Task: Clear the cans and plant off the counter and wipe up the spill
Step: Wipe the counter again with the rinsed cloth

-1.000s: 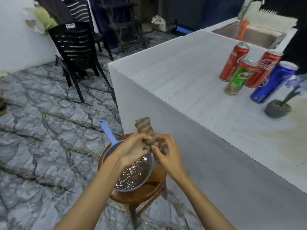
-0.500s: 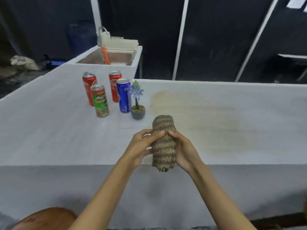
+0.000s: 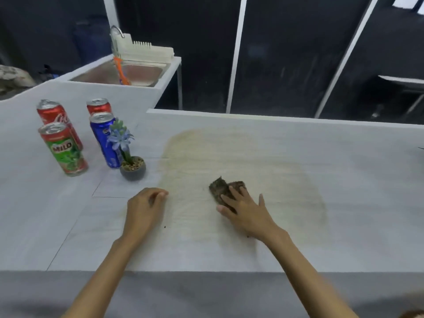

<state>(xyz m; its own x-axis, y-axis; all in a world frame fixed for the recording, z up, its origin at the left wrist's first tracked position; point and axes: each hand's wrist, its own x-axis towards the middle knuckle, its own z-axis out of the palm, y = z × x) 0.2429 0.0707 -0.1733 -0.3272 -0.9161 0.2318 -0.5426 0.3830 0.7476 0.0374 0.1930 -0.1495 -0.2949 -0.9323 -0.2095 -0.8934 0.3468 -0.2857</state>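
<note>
A wide yellowish spill (image 3: 241,171) stains the white counter (image 3: 68,226). My right hand (image 3: 246,208) presses a brown woven cloth (image 3: 221,188) flat onto the spill with straight, spread fingers. My left hand (image 3: 144,210) rests on the counter at the spill's left edge, fingers loosely curled, holding nothing. At the left stand a green Milo can (image 3: 64,149), two red cola cans (image 3: 56,118) (image 3: 98,106), a blue can (image 3: 104,138) and a small potted plant (image 3: 129,154) with a blue flower.
A steel sink (image 3: 137,73) with a white dish rack (image 3: 144,48) and an orange brush (image 3: 120,71) sits behind the cans. Dark glass panels with white frames (image 3: 236,53) run along the counter's far edge.
Both hands held the rolled cloth in front of the counter. Now the right hand has laid it on the spill, and the left hand has let go and come down onto the counter.
</note>
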